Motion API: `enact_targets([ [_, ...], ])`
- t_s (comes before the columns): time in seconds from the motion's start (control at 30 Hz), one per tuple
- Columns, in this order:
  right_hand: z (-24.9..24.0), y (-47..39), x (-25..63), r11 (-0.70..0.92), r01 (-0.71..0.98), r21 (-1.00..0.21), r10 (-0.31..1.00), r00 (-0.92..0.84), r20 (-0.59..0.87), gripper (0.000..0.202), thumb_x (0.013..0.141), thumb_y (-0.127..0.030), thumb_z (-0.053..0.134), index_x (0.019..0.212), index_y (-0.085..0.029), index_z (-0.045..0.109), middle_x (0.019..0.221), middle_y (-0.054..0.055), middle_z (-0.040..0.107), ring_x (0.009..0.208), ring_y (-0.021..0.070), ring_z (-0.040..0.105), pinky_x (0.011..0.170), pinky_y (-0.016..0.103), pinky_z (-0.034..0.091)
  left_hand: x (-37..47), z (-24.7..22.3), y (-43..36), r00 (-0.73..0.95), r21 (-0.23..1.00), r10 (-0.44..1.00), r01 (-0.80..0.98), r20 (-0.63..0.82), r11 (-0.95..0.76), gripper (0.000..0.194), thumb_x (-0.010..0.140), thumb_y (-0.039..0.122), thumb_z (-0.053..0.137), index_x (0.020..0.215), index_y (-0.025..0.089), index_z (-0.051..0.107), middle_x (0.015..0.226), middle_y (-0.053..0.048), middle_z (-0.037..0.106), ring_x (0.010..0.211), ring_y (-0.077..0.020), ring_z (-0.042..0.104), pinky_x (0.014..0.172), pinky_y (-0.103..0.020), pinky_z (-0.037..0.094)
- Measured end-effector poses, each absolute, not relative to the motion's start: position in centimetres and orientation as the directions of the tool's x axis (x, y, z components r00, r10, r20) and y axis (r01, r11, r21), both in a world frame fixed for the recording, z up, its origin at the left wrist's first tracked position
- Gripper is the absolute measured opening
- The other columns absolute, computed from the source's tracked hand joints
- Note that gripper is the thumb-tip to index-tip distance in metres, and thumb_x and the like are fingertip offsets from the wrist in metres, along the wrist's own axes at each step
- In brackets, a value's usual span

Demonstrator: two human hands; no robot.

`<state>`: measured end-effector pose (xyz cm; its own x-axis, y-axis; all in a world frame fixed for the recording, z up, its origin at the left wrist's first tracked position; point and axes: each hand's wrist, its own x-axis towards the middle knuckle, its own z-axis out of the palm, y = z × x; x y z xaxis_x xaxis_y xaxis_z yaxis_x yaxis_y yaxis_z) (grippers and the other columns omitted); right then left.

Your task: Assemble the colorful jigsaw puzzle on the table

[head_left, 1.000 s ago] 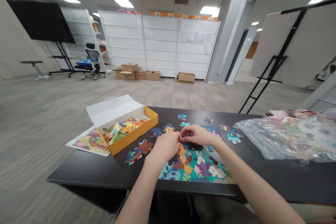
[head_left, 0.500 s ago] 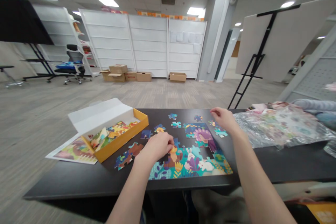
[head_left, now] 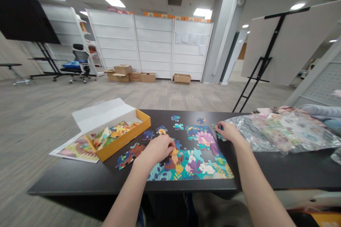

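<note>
Reaching over a smooth black table [head_left: 80, 179], two bare arms frame the puzzle [head_left: 195, 163], a flat, bright patchwork of interlocking shapes near the front edge, its upper outline jagged. The left hand [head_left: 161, 147] is at its upper left side, fingers bunched narrow; from here I cannot tell whether they pinch anything. The right hand [head_left: 229, 131] curls over loose teal pieces [head_left: 221, 137] just beyond the puzzle's far right corner, thumb and fingers close together, and I cannot make out whether they grip one. Knobbed brown pieces [head_left: 137, 149] lie left of the left hand. The yellow box [head_left: 125, 142], straight-walled with a white flap, holds a jumbled printed heap. On the right glints crinkled clear plastic [head_left: 287, 133].
</note>
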<state>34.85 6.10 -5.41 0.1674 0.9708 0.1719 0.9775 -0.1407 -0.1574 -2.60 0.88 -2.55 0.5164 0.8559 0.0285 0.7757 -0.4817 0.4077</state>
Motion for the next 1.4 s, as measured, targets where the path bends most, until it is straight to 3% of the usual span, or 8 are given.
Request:
enact_targets([
  [0.3,-5.4,6.3,35.1,-0.13,0.97,-0.204,0.935,0.189,0.301,0.036,0.072,-0.034,0.076,0.103,-0.015,0.071,0.101,0.016,0.072,0.097,0.0292,0.067,0.082,0.034,0.048,-2.5,-1.7,0.3,0.502,0.415,0.864,0.782,0.022,-0.465,0.02,0.083,0.02,0.057,0.086,0.023,0.076,0.092,-0.006,0.075,0.082,-0.0207,0.07,0.071,-0.027,0.049],
  [0.43,-4.9,5.9,34.5,-0.063,0.968,-0.242,0.945,0.135,0.297,0.019,0.076,-0.036,0.071,0.084,-0.019,0.07,0.087,0.011,0.072,0.09,0.0276,0.066,0.077,0.034,0.048,-2.7,-1.7,0.5,0.516,0.433,0.856,0.766,0.027,-0.476,0.02,0.082,0.019,0.057,0.086,0.023,0.076,0.092,-0.006,0.077,0.084,-0.0211,0.071,0.072,-0.027,0.049],
  [0.53,-4.4,5.5,33.8,-0.063,0.92,-0.388,0.945,0.179,0.273,0.018,0.079,-0.038,0.066,0.078,-0.019,0.065,0.08,0.009,0.071,0.079,0.0243,0.067,0.071,0.033,0.048,-3.0,-1.5,0.5,0.512,0.466,0.859,0.753,0.029,-0.465,0.023,0.083,0.018,0.056,0.095,0.023,0.075,0.087,-0.005,0.077,0.084,-0.0206,0.072,0.071,-0.026,0.048],
  [0.63,-3.4,4.6,32.6,-0.001,0.758,-0.652,0.946,0.212,0.245,0.029,0.079,-0.042,0.066,0.095,-0.02,0.061,0.082,0.005,0.07,0.067,0.019,0.066,0.063,0.031,0.049,-3.4,-1.0,0.5,0.477,0.496,0.877,0.751,0.05,-0.437,0.028,0.085,0.018,0.056,0.107,0.023,0.071,0.091,-0.003,0.078,0.086,-0.0197,0.072,0.071,-0.026,0.048],
  [0.77,-1.7,3.2,29.2,0.131,0.497,-0.858,0.991,-0.043,0.126,0.053,0.076,-0.052,0.07,0.116,-0.021,0.053,0.08,0.0,0.066,0.066,0.017,0.066,0.058,0.029,0.052,-3.6,-0.4,0.4,0.354,0.48,0.926,0.794,0.131,-0.372,0.021,0.087,0.026,0.058,0.103,0.026,0.071,0.094,-0.001,0.079,0.088,-0.0211,0.072,0.072,-0.028,0.049],
  [1.1,-0.2,2.2,19.5,0.193,0.308,-0.931,0.934,-0.348,0.079,0.042,0.077,-0.059,0.071,0.084,-0.018,0.064,0.073,0.001,0.067,0.063,0.0122,0.056,0.057,0.025,0.043,-2.2,-1.3,0.5,0.376,0.86,0.91,0.39,0.176,-0.328,0.027,0.083,0.031,0.064,0.107,0.019,0.061,0.09,-0.005,0.075,0.074,-0.0175,0.071,0.067,-0.028,0.055],
  [1.23,0.4,2.2,18.6,0.154,0.33,-0.931,0.939,-0.343,0.034,0.041,0.076,-0.058,0.071,0.078,-0.017,0.065,0.067,-0.001,0.063,0.053,0.0089,0.046,0.048,0.023,0.033,-2.0,-1.3,0.4,0.37,0.913,0.908,0.268,0.197,-0.307,0.022,0.082,0.025,0.064,0.102,0.018,0.057,0.08,-0.002,0.072,0.072,-0.0158,0.07,0.067,-0.027,0.055],
  [1.4,0.2,2.6,19.5,0.199,0.4,-0.895,0.884,-0.467,-0.013,0.037,0.077,-0.053,0.072,0.075,-0.016,0.068,0.069,0.0,0.066,0.061,0.0113,0.053,0.056,0.025,0.041,-2.2,-1.5,0.8,0.279,0.947,0.942,0.207,0.184,-0.246,0.023,0.083,0.024,0.063,0.104,0.019,0.055,0.079,0.0,0.073,0.07,-0.016,0.072,0.068,-0.028,0.057],
])
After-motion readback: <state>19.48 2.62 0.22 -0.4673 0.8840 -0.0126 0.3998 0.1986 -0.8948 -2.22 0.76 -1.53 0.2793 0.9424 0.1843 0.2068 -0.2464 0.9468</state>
